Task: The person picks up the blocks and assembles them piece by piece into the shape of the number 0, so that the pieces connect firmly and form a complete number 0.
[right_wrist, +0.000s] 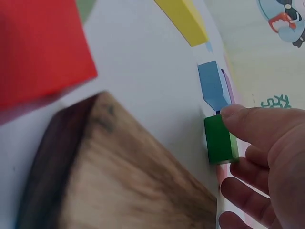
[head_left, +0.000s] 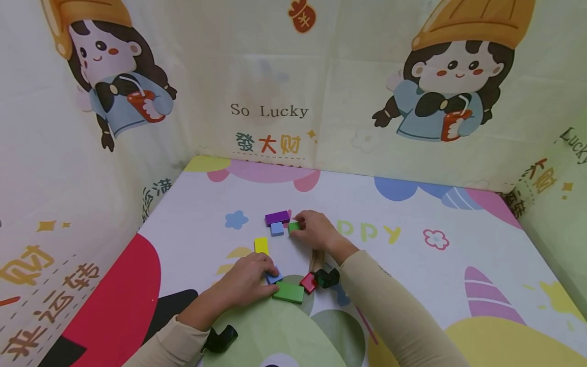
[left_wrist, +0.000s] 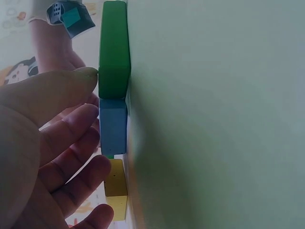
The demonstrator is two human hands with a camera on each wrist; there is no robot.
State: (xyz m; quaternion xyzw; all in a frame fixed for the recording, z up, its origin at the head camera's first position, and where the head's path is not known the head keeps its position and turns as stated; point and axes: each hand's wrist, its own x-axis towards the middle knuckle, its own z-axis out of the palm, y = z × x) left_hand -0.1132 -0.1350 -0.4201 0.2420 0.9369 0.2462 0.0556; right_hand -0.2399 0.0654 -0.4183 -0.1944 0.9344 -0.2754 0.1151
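At the far end of the block layout, my right hand point(head_left: 316, 230) pinches a small green block point(right_wrist: 220, 140) between thumb and fingertips. Just left of it lie a blue block point(head_left: 276, 229) and a long purple block point(head_left: 277, 218). My left hand point(head_left: 245, 278) lies lower left with loosely bent fingers. Its thumb touches the end of a larger green block point(left_wrist: 113, 50), and its fingertips rest beside another blue block point(left_wrist: 113, 126), which abuts the green one. A yellow block point(head_left: 261, 245) lies just past the left fingers. The left index finger partly covers the near blue block in the head view.
A red block point(head_left: 309, 282) sits right of the larger green one. A wooden-coloured block point(right_wrist: 138, 176) stands under the right wrist, partly hidden by it. The patterned cloth point(head_left: 412, 275) covers the table; printed cloth walls point(head_left: 339, 112) rise at the back and sides.
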